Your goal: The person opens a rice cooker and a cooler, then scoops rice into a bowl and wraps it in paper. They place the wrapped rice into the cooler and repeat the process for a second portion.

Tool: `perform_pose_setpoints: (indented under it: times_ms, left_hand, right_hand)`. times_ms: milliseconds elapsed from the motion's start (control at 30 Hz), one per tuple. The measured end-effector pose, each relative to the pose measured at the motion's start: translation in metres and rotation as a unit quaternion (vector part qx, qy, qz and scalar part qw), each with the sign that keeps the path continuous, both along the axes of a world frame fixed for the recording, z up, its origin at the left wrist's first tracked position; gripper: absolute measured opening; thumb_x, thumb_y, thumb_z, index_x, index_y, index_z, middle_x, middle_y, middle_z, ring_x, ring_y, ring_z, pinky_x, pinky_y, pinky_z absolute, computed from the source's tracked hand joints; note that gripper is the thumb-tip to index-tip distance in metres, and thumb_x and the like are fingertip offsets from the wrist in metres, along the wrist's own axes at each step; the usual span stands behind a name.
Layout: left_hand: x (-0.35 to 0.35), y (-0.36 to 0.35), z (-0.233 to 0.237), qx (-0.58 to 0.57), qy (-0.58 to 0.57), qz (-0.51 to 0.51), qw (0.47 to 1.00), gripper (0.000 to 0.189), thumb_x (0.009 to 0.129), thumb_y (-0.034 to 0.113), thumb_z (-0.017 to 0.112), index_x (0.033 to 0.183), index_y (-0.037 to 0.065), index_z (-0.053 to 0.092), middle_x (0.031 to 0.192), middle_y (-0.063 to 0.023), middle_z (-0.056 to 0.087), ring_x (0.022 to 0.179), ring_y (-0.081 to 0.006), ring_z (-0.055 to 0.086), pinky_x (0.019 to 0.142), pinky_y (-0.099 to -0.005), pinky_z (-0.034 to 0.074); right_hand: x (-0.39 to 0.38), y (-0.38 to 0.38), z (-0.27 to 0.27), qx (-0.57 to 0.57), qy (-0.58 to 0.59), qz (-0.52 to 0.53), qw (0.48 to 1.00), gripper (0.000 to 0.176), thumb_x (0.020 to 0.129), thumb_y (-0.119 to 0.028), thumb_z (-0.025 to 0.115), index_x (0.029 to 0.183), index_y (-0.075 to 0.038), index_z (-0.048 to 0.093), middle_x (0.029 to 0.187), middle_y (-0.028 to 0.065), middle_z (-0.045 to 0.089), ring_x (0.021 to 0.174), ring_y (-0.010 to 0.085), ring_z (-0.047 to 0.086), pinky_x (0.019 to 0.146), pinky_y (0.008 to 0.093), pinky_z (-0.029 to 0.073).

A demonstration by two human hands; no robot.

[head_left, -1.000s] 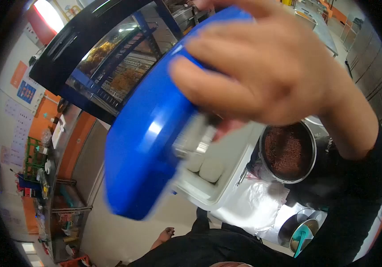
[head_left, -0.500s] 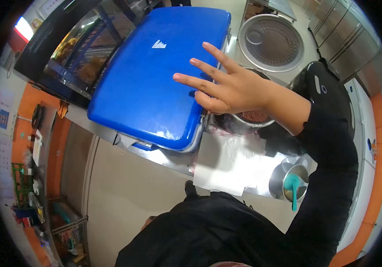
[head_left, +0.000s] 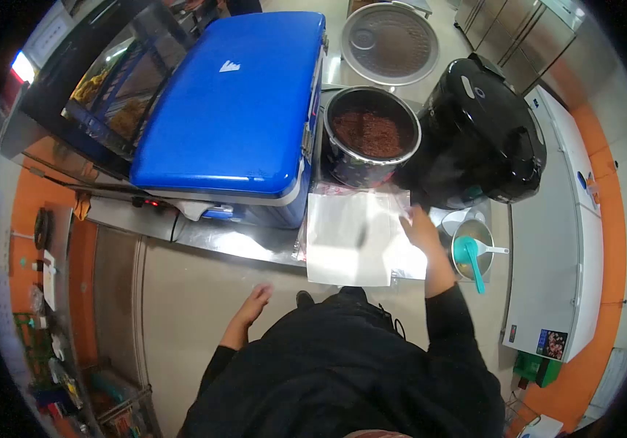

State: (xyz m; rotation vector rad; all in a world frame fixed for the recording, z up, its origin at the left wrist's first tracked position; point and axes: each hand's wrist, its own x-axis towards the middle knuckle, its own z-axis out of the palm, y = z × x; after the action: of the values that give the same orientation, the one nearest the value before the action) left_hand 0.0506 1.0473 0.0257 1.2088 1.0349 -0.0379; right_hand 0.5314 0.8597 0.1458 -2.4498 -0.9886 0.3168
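Note:
My right hand (head_left: 423,233) is over the right edge of a white paper sheet (head_left: 342,248), thumb and fingertips apart and nothing visible between them. The sheet lies on the steel counter with clear plastic under it and overhangs the front edge. Low beside my body, my left hand (head_left: 256,304) hangs over the floor, its fingers blurred. Behind the paper stands an uncovered pot (head_left: 361,171) of dark reddish-brown grains (head_left: 368,133). To the right of my right hand, a steel bowl (head_left: 461,269) holds a teal spatula (head_left: 473,267) and a white-handled utensil (head_left: 493,250).
A large blue cooler box (head_left: 233,117) fills the counter's left part, next to a glass-fronted display case (head_left: 109,95). A black rice cooker (head_left: 485,131) stands right of the pot. A round metal lid (head_left: 390,44) lies behind. A white chest freezer (head_left: 554,255) is at right.
My right hand has dropped from over the cooler to the paper's right side, uncovering the pot. My left hand has come into view, and the camera view has shifted.

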Motion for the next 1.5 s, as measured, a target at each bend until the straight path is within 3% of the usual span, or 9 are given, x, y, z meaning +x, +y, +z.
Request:
perform_pose_setpoints:
  times_ms: [67, 267, 533, 767, 833, 1133, 1300, 1400, 1500]
  left_hand:
    - [0.055, 0.000, 0.026, -0.006, -0.067, -0.044, 0.997, 0.059, 0.096, 0.045, 0.056, 0.136, 0.003, 0.047, 0.127, -0.0110, 0.053, 0.123, -0.0210, 0.047, 0.100, -0.0346, 0.041]
    - [0.140, -0.017, -0.006, -0.072, 0.056, -0.132, 0.987, 0.047, 0.098, 0.039, 0.055, 0.129, 0.004, 0.050, 0.119, -0.0057, 0.058, 0.106, -0.0154, 0.053, 0.090, -0.0341, 0.044]
    - [0.146, -0.048, 0.002, -0.034, 0.018, -0.130, 0.991, 0.034, 0.098, 0.031, 0.056, 0.119, 0.003, 0.057, 0.107, -0.0054, 0.062, 0.090, -0.0145, 0.055, 0.078, -0.0306, 0.045]
    - [0.163, -0.054, 0.006, -0.123, -0.065, -0.057, 0.989, 0.043, 0.096, 0.013, 0.056, 0.134, -0.005, 0.046, 0.128, -0.0140, 0.058, 0.115, -0.0246, 0.057, 0.099, -0.0372, 0.046]
    - [0.161, -0.055, -0.026, -0.078, -0.092, -0.052, 0.991, 0.047, 0.095, 0.008, 0.057, 0.137, -0.008, 0.042, 0.133, -0.0159, 0.056, 0.119, -0.0265, 0.056, 0.102, -0.0386, 0.045]
    - [0.182, -0.075, 0.038, -0.034, -0.023, 0.071, 0.997, 0.057, 0.087, 0.005, 0.064, 0.137, -0.005, 0.038, 0.127, -0.0175, 0.056, 0.116, -0.0268, 0.055, 0.097, -0.0396, 0.047]
    - [0.181, -0.082, 0.053, -0.027, -0.002, 0.071, 0.997, 0.061, 0.086, 0.008, 0.064, 0.138, -0.005, 0.035, 0.130, -0.0186, 0.053, 0.116, -0.0282, 0.055, 0.097, -0.0384, 0.046]
    - [0.175, -0.077, 0.040, 0.029, 0.005, 0.006, 1.000, 0.065, 0.087, 0.009, 0.062, 0.141, -0.005, 0.030, 0.131, -0.0191, 0.051, 0.118, -0.0292, 0.053, 0.099, -0.0383, 0.044]
    - [0.169, -0.075, 0.018, 0.064, -0.001, -0.008, 0.998, 0.067, 0.087, 0.009, 0.059, 0.143, -0.006, 0.026, 0.131, -0.0206, 0.051, 0.121, -0.0304, 0.051, 0.101, -0.0387, 0.042]
  right_hand:
    - [-0.006, -0.039, -0.057, -0.131, -0.041, -0.103, 0.985, 0.048, 0.084, -0.038, 0.070, 0.111, -0.002, 0.055, 0.113, 0.0239, 0.060, 0.099, 0.0406, 0.062, 0.086, 0.0488, 0.049]
    - [-0.043, -0.069, -0.084, 0.010, 0.025, -0.203, 0.979, 0.026, 0.085, -0.023, 0.069, 0.098, -0.002, 0.060, 0.093, 0.0214, 0.066, 0.091, 0.0396, 0.063, 0.079, 0.0468, 0.050]
    - [-0.095, -0.072, -0.083, 0.162, 0.092, -0.069, 0.980, 0.009, 0.085, -0.006, 0.066, 0.091, -0.001, 0.061, 0.086, 0.0145, 0.059, 0.079, 0.0258, 0.062, 0.069, 0.0352, 0.052]
    - [-0.027, -0.050, -0.085, 0.230, -0.019, -0.129, 0.964, 0.017, 0.089, -0.015, 0.065, 0.096, 0.001, 0.061, 0.092, 0.0180, 0.062, 0.080, 0.0332, 0.062, 0.073, 0.0403, 0.050]
    - [-0.006, -0.039, -0.081, 0.204, -0.047, -0.098, 0.973, 0.019, 0.087, -0.016, 0.067, 0.097, 0.000, 0.062, 0.090, 0.0171, 0.061, 0.081, 0.0330, 0.062, 0.074, 0.0401, 0.050]
    - [0.048, -0.016, -0.105, 0.129, 0.093, -0.030, 0.987, 0.018, 0.080, -0.014, 0.073, 0.087, 0.000, 0.065, 0.086, 0.0147, 0.060, 0.081, 0.0303, 0.062, 0.074, 0.0387, 0.050]
    - [0.068, -0.015, -0.069, 0.175, 0.068, 0.022, 0.982, 0.014, 0.081, -0.011, 0.071, 0.085, 0.000, 0.063, 0.085, 0.0156, 0.059, 0.081, 0.0327, 0.060, 0.072, 0.0373, 0.049]
    - [0.075, -0.014, -0.014, 0.176, -0.123, 0.093, 0.972, 0.011, 0.083, -0.012, 0.069, 0.085, -0.003, 0.062, 0.087, 0.0153, 0.062, 0.086, 0.0347, 0.060, 0.086, 0.0413, 0.046]
    - [0.077, -0.020, 0.024, 0.168, -0.096, 0.123, 0.973, 0.009, 0.087, -0.011, 0.064, 0.087, -0.004, 0.059, 0.088, 0.0141, 0.063, 0.092, 0.0360, 0.060, 0.095, 0.0452, 0.041]
